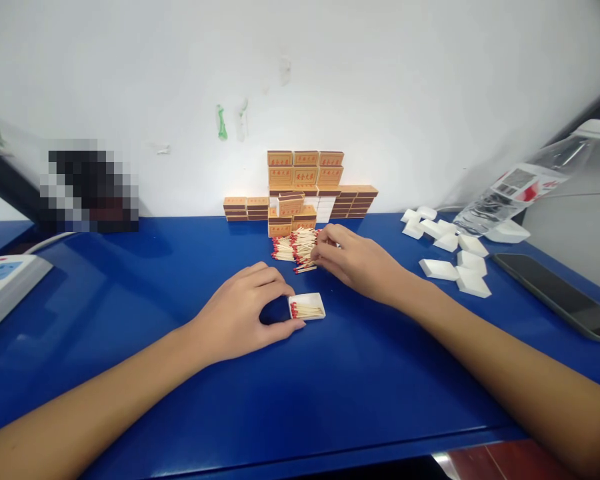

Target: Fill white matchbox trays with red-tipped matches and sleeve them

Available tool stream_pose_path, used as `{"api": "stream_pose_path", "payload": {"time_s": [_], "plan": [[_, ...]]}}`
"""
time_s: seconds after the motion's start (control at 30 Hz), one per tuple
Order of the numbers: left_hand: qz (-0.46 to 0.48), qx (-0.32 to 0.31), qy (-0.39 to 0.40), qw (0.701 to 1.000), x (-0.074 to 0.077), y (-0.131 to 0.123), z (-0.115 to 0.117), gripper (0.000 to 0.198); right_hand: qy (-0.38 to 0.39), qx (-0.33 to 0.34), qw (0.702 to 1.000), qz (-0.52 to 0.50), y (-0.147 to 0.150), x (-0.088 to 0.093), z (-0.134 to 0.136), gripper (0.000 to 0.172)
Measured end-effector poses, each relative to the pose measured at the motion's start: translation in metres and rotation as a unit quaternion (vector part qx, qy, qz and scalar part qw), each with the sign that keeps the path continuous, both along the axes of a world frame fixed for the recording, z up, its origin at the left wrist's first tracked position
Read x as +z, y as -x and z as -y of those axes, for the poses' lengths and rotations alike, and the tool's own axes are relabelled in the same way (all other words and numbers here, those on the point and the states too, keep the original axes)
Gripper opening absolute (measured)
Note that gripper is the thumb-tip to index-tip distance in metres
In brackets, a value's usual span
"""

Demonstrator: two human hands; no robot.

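A small white matchbox tray [307, 298] lies on the blue table with red-headed matches [307, 311] along its near side. My left hand [250, 307] grips the tray's left end between thumb and fingers. Beyond it is a pile of loose matches [293, 247], their red heads mostly to the left. My right hand [353, 257] is at the pile's right edge, fingers curled and pinched on matches; its fingertips partly hide how many. Right behind the pile stand stacked matchboxes [305, 176], orange-yellow with red print and brown striking sides.
Several empty white trays [440, 269] lie scattered at the right. A clear plastic bottle [517, 180] leans there, near a dark phone [563, 293]. At the left edge sits a white power strip [17, 283]. The table [260, 407] meets a white wall [370, 87].
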State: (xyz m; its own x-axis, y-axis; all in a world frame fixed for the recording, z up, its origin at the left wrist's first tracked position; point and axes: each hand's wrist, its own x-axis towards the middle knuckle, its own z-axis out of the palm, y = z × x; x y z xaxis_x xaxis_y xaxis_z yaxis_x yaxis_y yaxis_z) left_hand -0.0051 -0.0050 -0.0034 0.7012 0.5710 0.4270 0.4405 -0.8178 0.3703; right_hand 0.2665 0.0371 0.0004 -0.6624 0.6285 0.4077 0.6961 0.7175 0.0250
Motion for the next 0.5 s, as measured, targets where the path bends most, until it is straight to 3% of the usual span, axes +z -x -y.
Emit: {"api": "stream_pose_path", "payload": {"time_s": [0.17, 0.3, 0.5], "plan": [[0.003, 0.022, -0.014, 1.0, -0.002, 0.0, -0.002, 0.026, 0.114, 0.031, 0.982, -0.146, 0.006, 0.014, 0.023, 0.006], [0.003, 0.025, -0.013, 1.0, -0.002, 0.0, -0.002, 0.026, 0.211, 0.061, 0.966, -0.14, 0.018, 0.02, 0.045, 0.008], [0.004, 0.015, -0.005, 1.0, 0.0, 0.0, 0.0, 0.025, 0.166, 0.036, 0.972, -0.165, 0.008, 0.014, 0.033, 0.01]]}}
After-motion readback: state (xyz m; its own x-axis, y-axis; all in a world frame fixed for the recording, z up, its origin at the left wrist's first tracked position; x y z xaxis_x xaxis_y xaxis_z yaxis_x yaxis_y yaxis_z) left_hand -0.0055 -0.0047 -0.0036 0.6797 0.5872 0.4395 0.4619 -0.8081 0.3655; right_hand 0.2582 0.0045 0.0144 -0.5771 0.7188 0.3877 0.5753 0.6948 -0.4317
